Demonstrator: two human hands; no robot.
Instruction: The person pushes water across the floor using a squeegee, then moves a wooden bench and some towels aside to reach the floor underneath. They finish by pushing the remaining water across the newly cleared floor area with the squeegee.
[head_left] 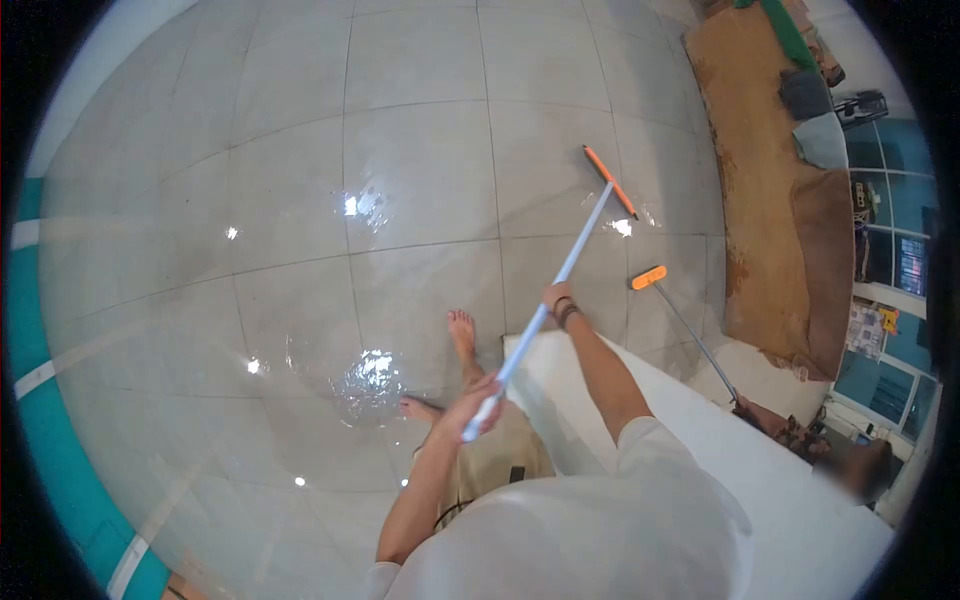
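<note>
A floor squeegee with a long pale blue pole (582, 238) and an orange head (597, 165) slants across the middle of the view. Its head rests on the wet tiled floor (420, 170). Near the lower end of the pole, my left hand (474, 404) is wrapped round it. My right hand (558, 294) grips the same pole farther up, a dark band on its wrist. My bare feet (461, 333) stand on the wet tiles.
At right, another person (790, 430) holds a floor brush with an orange head (649, 278) and a grey pole. A white panel (720, 440) lies beside me. A brown wooden table (755, 200) with cloths stands along the right; a teal wall band (40, 440) runs left.
</note>
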